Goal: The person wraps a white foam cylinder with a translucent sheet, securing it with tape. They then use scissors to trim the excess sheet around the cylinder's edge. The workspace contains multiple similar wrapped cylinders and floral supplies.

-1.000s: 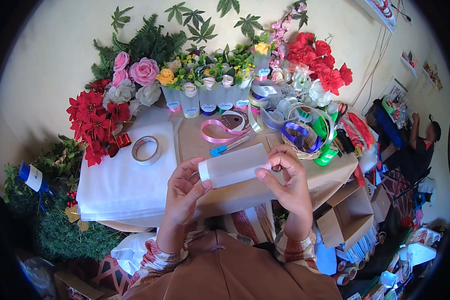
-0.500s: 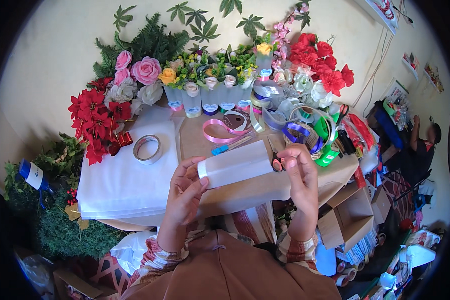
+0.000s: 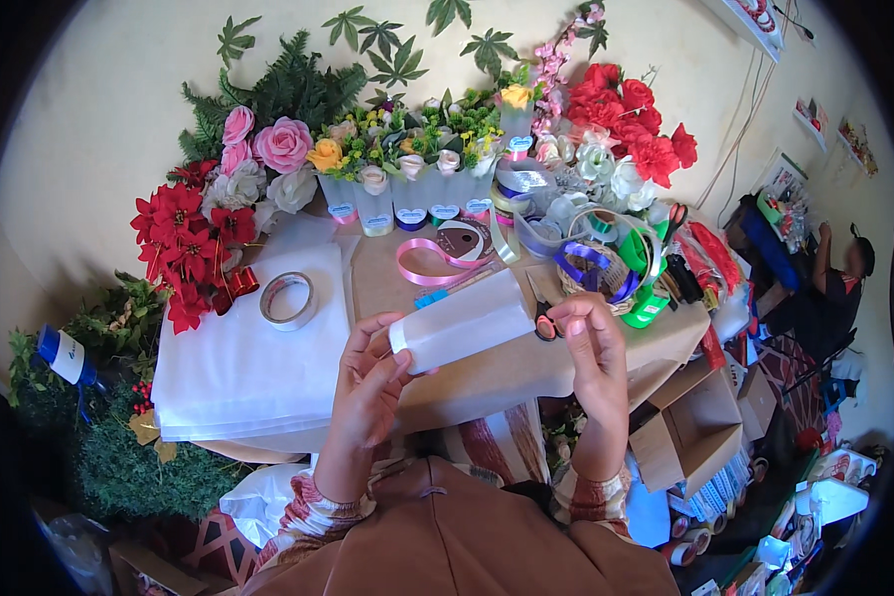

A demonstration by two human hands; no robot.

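- Brown paper covers the table (image 3: 467, 397), with artificial flowers along its back.
- Before the person's body, a translucent tube (image 3: 467, 323) is held over the front part.
- Left hand (image 3: 370, 382) grips its white-banded left end between thumb and fingers.
- Right hand (image 3: 596, 348) sits just beyond the opposite end, apart from it, fingers curled; whether they pinch anything, I cannot tell.
- Its long axis runs left to right, the right end pointing slightly away from the body.

Cream wall (image 3: 119, 149), brown-covered table (image 3: 372, 283).
Red patterned floor (image 3: 223, 546) at lower left; white shelf (image 3: 749, 24) high up at right.
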